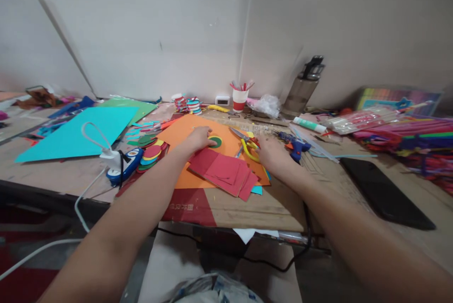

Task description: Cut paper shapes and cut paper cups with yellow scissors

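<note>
My left hand (200, 138) has its fingers closed at the edge of a small green paper circle (216, 142) with a yellow rim, over an orange sheet (180, 129). My right hand (269, 149) grips the handles of a pair of scissors (244, 137), whose blades point left and away from me. Part of the yellow handle shows beside the fingers; the fingertips are partly hidden. Between my forearms, red paper pieces (221, 171) overlap the orange sheet. Left of my left hand lie several stacked paper circles (152, 153) in red, yellow and green.
A blue power strip (129, 166) with a white plug sits left, by a turquoise sheet (85, 130). Right stand or lie a blue glue gun (299, 148), a glue stick (309, 125), a black phone (384, 192) and a bottle (299, 95). A paper cup (239, 99) stands near the wall.
</note>
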The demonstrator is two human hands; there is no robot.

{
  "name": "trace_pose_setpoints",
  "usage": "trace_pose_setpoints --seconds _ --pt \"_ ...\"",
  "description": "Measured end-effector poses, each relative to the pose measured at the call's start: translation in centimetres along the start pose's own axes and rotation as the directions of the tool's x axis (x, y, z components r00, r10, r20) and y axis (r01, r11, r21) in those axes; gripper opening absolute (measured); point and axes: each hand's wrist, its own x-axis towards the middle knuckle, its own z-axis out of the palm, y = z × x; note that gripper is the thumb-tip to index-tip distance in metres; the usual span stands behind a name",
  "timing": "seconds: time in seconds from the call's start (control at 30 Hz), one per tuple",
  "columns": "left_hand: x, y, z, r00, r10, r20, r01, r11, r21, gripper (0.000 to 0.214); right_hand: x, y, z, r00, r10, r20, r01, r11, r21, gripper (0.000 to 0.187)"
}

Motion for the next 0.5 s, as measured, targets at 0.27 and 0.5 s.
trace_pose_setpoints --seconds 0.27,0.5 --pt "0.38 0.3 0.49 0.997 0.073 0.005 -0.074 0.996 0.06 0.047 0.09 -0.35 -0.33 1.0 0.018 -0.003 -0.018 0.999 0.03 0.029" --pt "0.3 0.55 0.47 1.0 -0.03 0.003 0.03 1.0 0.004 0.054 0.22 -0.27 -0.36 1.0 0.022 0.015 -0.022 1.0 0.005 0.03"
